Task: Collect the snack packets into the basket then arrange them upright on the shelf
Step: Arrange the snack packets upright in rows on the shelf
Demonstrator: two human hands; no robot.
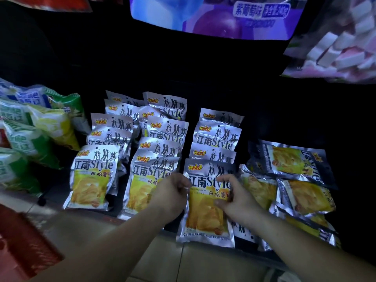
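- Head view: both hands hold one silver-and-yellow crisp packet (205, 202) at the front of the third row on the dark shelf (264, 110). The packet stands upright, with its long axis from top to bottom and its printed side to the camera.
- The left hand (173, 192) is closed narrow on the left edge of the packet, about the middle of its height. The right hand (234, 196) pinches the right edge, with the thumb on the front and the fingers curled behind.
- The packet lies directly between the two hands, so neither hand is nearer. Its bottom seam hangs over the front lip of the shelf, so I judge it must go a little back to stand in line with the packets behind.
- To the right, just beside the right hand, a loose pile of the same packets (291, 180) lies flat and turned sideways. I think the right hand is the nearer one for them.
- Two finished rows of upright packets (130, 159) stand to the left, then green snack bags (30, 139).
- Hard to make out: the back of the shelf is black. A red object at the bottom left, perhaps the basket (24, 241), is blurred and cut off. The fingers behind the packet are hidden.
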